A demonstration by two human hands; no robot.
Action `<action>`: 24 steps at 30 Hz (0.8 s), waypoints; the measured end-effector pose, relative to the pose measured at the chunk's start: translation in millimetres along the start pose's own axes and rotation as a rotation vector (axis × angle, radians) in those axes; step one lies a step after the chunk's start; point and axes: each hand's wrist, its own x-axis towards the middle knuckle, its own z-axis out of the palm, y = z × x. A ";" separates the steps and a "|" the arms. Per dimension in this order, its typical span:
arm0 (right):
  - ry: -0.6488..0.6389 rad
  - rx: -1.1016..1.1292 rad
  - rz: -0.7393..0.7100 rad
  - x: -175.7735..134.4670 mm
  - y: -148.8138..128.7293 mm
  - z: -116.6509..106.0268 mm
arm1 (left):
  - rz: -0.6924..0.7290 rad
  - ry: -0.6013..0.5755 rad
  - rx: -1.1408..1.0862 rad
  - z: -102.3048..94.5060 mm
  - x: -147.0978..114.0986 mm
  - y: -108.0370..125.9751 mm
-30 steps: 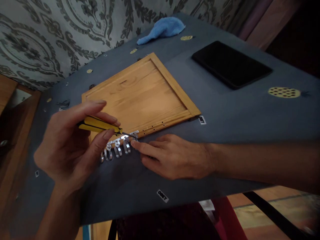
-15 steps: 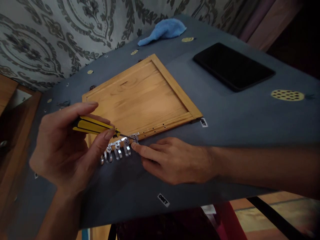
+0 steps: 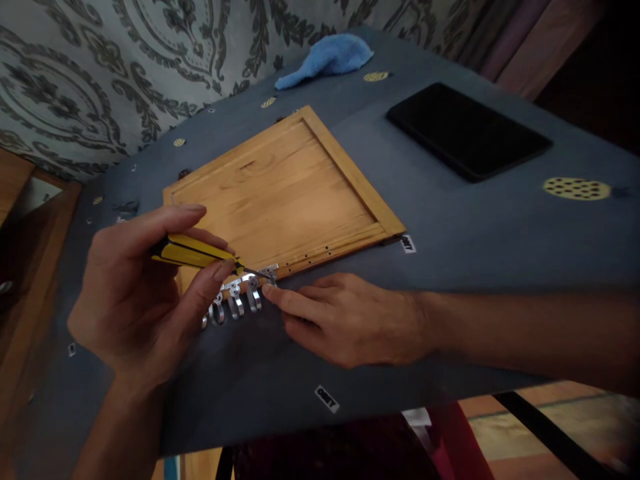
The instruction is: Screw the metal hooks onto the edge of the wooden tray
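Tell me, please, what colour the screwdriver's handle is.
The handle is yellow and black, as the head view shows.

The screwdriver (image 3: 193, 252) has a handle in 2 colours, yellow and black; its shaft is grey. The hooks (image 3: 254, 293) are bright silver. The board (image 3: 280, 180) is honey-brown, with darker brown grain streaks on the panel. The tablecloth (image 3: 240, 380) is slate blue, printed with yellow pineapples (image 3: 577, 189), dark-spotted or striped, and black-lettered white tags (image 3: 327, 398). The rag (image 3: 330, 61) is plain light blue. The tablet (image 3: 465, 130) is black. The wallpaper (image 3: 175, 27) is pale grey with dark leafy scrollwork.
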 end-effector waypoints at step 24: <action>0.044 -0.077 -0.030 -1.4 -0.3 3.6 | 0.084 0.042 0.005 -0.7 -0.7 -8.8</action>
